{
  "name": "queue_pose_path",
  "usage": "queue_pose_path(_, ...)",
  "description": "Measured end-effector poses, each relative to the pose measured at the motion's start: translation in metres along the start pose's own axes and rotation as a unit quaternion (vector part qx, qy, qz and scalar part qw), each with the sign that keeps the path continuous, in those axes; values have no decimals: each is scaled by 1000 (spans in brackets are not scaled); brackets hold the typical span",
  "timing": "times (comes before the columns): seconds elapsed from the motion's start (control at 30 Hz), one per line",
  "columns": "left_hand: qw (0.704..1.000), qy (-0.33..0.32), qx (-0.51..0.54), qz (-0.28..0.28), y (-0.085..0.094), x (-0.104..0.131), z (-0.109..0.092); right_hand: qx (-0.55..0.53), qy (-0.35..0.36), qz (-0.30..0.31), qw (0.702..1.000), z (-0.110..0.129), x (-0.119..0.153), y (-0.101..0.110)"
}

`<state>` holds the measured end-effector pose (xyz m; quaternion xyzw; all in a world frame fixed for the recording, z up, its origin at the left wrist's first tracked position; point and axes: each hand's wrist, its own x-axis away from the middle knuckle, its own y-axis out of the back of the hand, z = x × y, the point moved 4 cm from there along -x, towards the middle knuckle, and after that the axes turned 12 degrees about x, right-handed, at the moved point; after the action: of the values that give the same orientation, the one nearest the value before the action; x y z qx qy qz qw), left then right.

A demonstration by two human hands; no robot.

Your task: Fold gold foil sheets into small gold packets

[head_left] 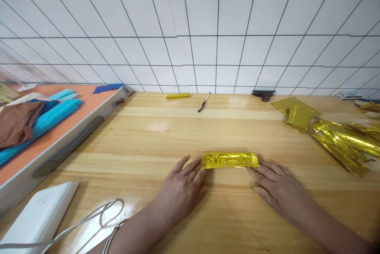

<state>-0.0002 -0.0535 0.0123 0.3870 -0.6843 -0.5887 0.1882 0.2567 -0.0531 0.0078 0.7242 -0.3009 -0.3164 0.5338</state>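
Note:
A flat strip of shiny gold foil lies crosswise on the wooden table, in front of me. My left hand rests palm down at its left end, fingers stretched out and fingertips touching the foil's edge. At the right end my right hand lies with its fingers spread, the fingertips against the foil's lower right corner. Neither hand is wrapped round anything.
Gold foil pieces lie at right, beside a gold sheet. Near the wall are a small gold strip, a pen and a black object. At left, a white box, a cable and fabrics.

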Motion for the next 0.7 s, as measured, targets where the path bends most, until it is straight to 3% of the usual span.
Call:
queue_pose_path(0.17,1000,21,23,1,5,-14,11,-70,-8,17,997,-12,0,-1)
queue_pose_path(0.4,998,61,4,36,7,-58,20,-172,-37,47,983,-24,-37,12)
queue_pose_path(0.57,993,75,72,57,-1,-67,28,-120,-110,95,982,-28,-60,9)
queue_pose_path(0.7,989,69,123,47,-5,-63,38,-3,-147,101,984,-19,-73,2)
